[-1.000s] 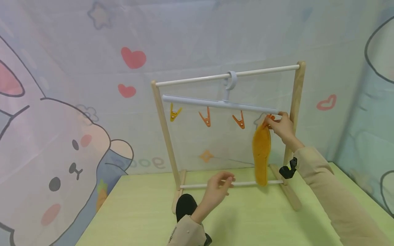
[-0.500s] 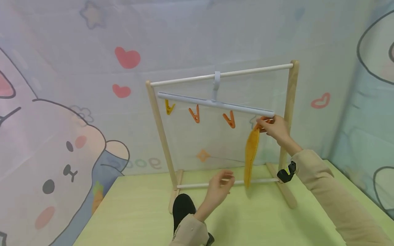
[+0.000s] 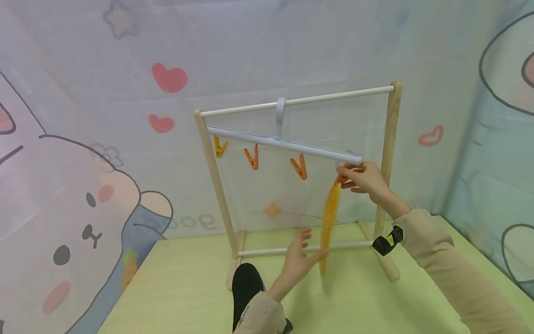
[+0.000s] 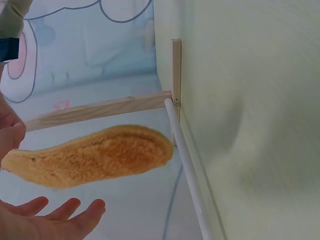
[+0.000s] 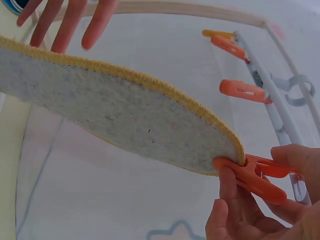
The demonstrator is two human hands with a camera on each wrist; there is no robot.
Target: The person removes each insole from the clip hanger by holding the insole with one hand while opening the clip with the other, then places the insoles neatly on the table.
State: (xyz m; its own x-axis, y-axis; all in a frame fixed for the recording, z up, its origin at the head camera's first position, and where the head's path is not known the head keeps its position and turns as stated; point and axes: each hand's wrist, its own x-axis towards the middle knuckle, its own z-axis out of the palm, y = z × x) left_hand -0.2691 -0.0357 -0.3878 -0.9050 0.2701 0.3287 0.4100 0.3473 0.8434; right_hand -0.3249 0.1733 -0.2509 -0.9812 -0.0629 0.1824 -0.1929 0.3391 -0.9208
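A yellow fuzzy insole [image 3: 330, 208] with a grey underside [image 5: 125, 110] hangs from the right end of a white hanger [image 3: 283, 144]. An orange clothespin [image 5: 250, 177] bites its upper tip. My right hand [image 3: 367, 178] pinches that clothespin just under the hanger's end. Lower down, my left hand [image 3: 297, 257] spreads its fingers and thumb beside the insole; the thumb is close to its edge, and I cannot tell whether it touches. Further left on the hanger are two orange clothespins [image 3: 299, 166] and a yellow one [image 3: 219, 147], with nothing in them.
The hanger hooks over the white top bar [image 3: 338, 96] of a wooden rack [image 3: 388, 144]. A lower bar [image 3: 263, 252] runs near the table [image 3: 175, 287]. A black insole [image 3: 246, 285] lies front left, partly behind my left sleeve [image 3: 260, 315].
The hanger has swivelled, its right end coming lower. My right hand has moved with it, and the insole has turned edge-on. My left fingers have spread beside the insole's lower part.
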